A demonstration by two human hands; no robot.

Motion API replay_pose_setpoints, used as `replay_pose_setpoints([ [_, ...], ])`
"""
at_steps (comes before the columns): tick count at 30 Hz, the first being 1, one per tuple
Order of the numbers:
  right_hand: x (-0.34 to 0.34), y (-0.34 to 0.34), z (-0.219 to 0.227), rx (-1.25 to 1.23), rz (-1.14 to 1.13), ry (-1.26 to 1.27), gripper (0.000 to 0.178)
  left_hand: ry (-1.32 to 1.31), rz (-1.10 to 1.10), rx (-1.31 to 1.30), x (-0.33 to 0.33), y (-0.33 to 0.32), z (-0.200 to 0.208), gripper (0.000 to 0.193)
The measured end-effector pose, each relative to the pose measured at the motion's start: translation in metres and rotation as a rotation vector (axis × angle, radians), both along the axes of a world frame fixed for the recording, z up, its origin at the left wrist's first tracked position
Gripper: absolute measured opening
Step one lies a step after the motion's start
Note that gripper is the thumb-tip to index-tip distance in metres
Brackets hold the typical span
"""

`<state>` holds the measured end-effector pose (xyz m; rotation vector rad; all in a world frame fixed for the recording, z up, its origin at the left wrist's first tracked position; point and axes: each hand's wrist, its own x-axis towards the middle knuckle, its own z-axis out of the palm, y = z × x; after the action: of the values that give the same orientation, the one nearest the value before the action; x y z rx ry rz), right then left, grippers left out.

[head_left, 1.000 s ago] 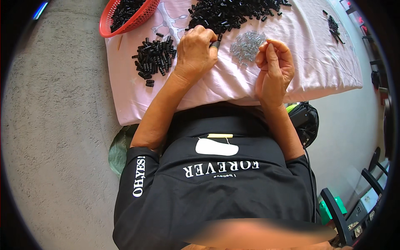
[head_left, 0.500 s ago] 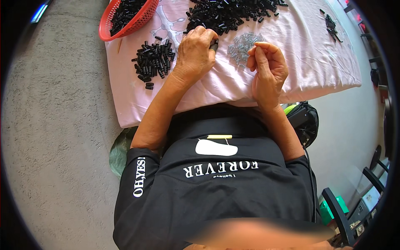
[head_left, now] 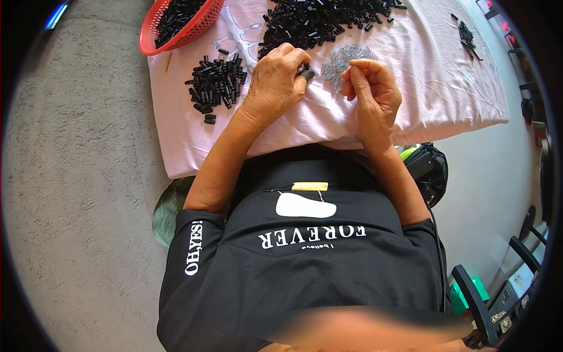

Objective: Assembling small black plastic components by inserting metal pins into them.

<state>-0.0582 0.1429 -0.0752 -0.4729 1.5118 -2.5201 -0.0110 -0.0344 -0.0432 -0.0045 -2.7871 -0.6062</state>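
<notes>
My left hand (head_left: 275, 79) is closed at the near edge of the large heap of small black plastic cylinders (head_left: 316, 20). Between its thumb and fingers is a small black piece, mostly hidden; a black cover with a yellowish band wraps one digit. My right hand (head_left: 376, 88) pinches thumb against forefinger beside a pile of tiny clear, greyish parts (head_left: 343, 61), perhaps small springs. Whatever sits in that pinch is too small to make out. Left of my left hand lies a smaller pile of black cylinders (head_left: 216, 85).
A red perforated basket (head_left: 196, 30) with more black pieces stands at the far left of the pink cloth-covered table (head_left: 434, 82). A thin wooden stick (head_left: 168, 61) lies near it. Several black bits (head_left: 466, 40) are at the far right. A dark bag (head_left: 433, 173) hangs below the table's edge.
My left hand has turned a little and its covered digit has dropped slightly toward me. The right hand has moved slightly left, still pinching. The piles look the same.
</notes>
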Motion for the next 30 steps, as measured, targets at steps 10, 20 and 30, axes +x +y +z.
replay_pose_setpoints([
  [10, 0.003, -0.006, -0.004, 0.283, 0.056, 0.383, 0.020, -0.175, 0.009, 0.909, 0.026, 0.007, 0.011, 0.016],
  [20, 0.002, -0.003, -0.005, 0.216, 0.017, 0.366, 0.016, -0.254, -0.007, 0.982, 0.025, 0.010, 0.022, 0.012],
  [30, -0.004, 0.000, -0.009, -0.080, -0.087, 0.037, 0.014, 0.026, -0.028, 0.311, 0.002, 0.010, 0.001, 0.026],
])
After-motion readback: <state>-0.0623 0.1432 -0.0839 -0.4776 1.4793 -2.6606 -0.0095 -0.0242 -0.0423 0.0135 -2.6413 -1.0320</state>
